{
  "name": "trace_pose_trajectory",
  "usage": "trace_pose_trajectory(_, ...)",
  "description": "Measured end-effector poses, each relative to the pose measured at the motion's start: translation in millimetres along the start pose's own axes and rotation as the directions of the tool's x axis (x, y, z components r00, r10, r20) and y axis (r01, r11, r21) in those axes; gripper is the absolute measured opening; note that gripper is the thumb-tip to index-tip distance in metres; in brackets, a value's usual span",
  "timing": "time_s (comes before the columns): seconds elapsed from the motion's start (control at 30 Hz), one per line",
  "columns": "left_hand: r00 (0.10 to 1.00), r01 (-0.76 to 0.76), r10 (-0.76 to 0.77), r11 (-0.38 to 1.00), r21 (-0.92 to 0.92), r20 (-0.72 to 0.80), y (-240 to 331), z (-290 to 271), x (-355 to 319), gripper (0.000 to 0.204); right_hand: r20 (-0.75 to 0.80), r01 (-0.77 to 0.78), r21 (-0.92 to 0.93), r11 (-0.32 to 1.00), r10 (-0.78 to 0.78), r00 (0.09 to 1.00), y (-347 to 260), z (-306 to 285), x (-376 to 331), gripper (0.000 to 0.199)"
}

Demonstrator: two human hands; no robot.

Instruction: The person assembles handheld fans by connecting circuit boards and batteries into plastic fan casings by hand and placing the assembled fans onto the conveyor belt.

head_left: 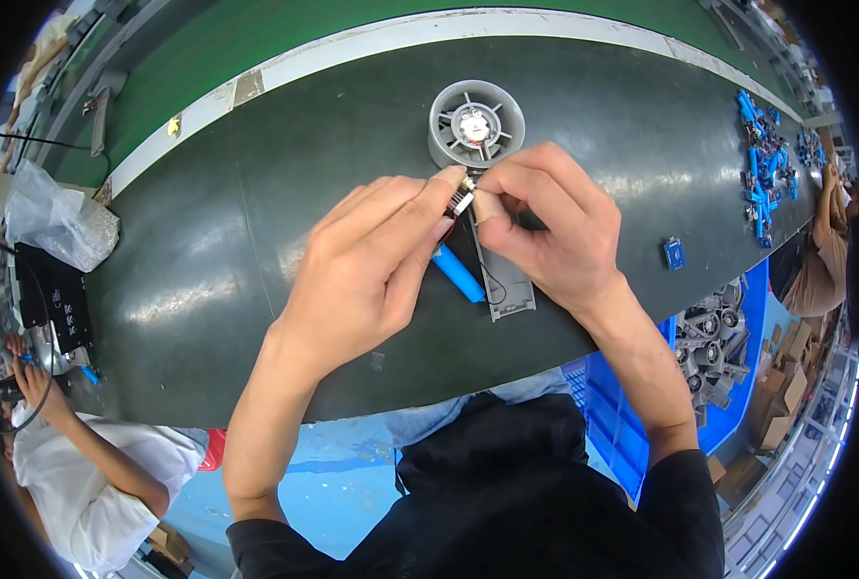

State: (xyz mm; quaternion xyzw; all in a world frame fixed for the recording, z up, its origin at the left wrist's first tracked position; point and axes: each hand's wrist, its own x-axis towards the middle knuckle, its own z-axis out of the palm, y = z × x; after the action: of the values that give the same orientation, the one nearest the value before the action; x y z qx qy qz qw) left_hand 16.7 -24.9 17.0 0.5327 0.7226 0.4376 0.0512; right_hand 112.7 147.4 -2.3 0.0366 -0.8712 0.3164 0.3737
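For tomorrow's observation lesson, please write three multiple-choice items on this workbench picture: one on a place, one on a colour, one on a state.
1. Where is the grey round fan housing?
A. just beyond the hands
B. in the blue crate
C. on the floor

2. What colour is the cylinder under the hands?
A. red
B. blue
C. yellow

3. How is the small metal part held?
A. lying loose on the belt
B. pinched between both hands
C. in one closed fist

Answers: 1 A, it sits behind the fingertips; 2 B, plainly blue; 3 B, left hand and right hand meet on it.
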Motion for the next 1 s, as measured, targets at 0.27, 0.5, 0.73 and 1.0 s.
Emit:
trace_pose_trajectory(0.27,0.992,-0.087,0.091,0.995,0.053,-0.087,-7.0,6.6,0.3,0.044,-0.031,-0.008,-0.003,1.0,0.008,0.999,-3.2,2.4,-1.1,0.016)
trace_pose_trajectory(0.5,0.997,-0.065,0.065,0.998,0.016,-0.041,-6.1,3.9,-1.3,0.045,-0.024,-0.001,0.001,1.0,0.001,1.0,-1.8,2.3,-3.3,0.016)
trace_pose_trajectory(0.73,1.0,-0.016,0.016,0.998,-0.054,-0.003,-3.5,0.3,-0.4,0.039,-0.017,0.047,0.02,0.999,-0.047,0.999,1.1,1.5,-3.0,0.018)
trace_pose_trajectory(1.0,0.997,-0.065,0.065,0.998,0.008,0.038,-4.0,-6.0,0.6,0.036,0.0,0.063,0.035,0.997,-0.063,0.998,0.6,0.2,-0.5,0.019)
